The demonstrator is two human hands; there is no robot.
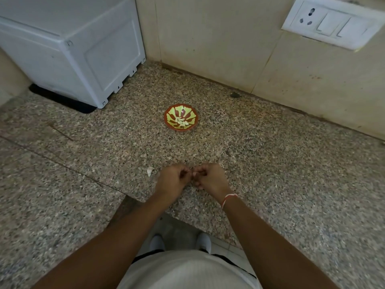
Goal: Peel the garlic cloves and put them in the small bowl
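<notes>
A small red bowl [180, 117] with a yellow-green pattern stands on the speckled granite counter [270, 163], with several pale peeled garlic cloves [183, 122] lying in it. Nearer the front edge, my left hand [171, 180] and my right hand [209, 178] meet fingertip to fingertip, all fingers curled. Between them they pinch something small, a garlic clove that the fingers almost fully hide. A pale scrap of garlic skin [149, 171] lies on the counter just left of my left hand.
A white appliance [70, 49] stands on a black mat at the back left. Beige wall tiles run behind the counter, with a white socket and switch plate [331, 24] at the upper right. The counter's front edge is below my wrists.
</notes>
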